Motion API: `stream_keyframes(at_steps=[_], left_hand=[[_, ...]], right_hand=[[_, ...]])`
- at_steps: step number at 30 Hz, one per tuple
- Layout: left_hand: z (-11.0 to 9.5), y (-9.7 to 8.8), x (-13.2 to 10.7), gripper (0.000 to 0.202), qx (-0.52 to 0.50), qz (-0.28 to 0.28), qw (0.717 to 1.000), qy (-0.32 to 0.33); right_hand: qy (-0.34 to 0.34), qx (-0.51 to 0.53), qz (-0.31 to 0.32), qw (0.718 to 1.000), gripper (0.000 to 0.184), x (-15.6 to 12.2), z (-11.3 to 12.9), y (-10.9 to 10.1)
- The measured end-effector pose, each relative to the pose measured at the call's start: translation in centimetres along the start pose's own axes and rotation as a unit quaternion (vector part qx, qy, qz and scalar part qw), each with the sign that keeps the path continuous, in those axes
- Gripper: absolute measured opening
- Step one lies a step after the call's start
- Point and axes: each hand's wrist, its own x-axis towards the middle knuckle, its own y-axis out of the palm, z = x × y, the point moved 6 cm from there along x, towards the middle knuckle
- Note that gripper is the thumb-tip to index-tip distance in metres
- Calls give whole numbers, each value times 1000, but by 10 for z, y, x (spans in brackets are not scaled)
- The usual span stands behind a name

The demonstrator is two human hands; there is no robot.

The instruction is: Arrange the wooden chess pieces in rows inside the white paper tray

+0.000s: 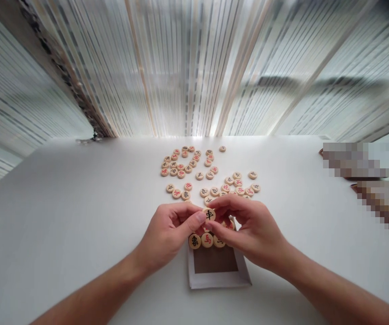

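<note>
Between the fingertips of both hands is a round wooden Chinese chess piece with a black character, its face turned toward me. My left hand pinches its left side, thumb in front. On the right side, my right hand grips it with thumb and finger. Beneath the hands lies a shallow white box with a brown bottom. A row of pieces sits across it, among them one with a black character and one with a red character. More pieces behind them are partly covered by my fingers.
Many loose Chinese chess pieces with red or black characters are scattered over the white table beyond my hands. At the right lie two brown-edged objects, mostly blurred out. A striped string curtain hangs along the far edge.
</note>
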Motion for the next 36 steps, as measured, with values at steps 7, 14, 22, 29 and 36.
stream_keyframes(at_steps=[7,14,22,29,36], left_hand=[[4,2,0,21,-15,8,999,-28],[1,0,-2,20,14,3,999,-29],[-4,1,-5,18,79,-22,997,11],[-5,4,-10,16,122,-18,992,42],[-2,-1,-8,12,63,-58,996,28]], right_hand=[[31,33,3,999,16,-5,-4,-1],[52,79,20,995,22,-5,0,2],[129,214,20,968,14,-6,-1,7],[181,283,13,942,17,-5,-5,9],[204,301,10,932,26,-6,-16,7]])
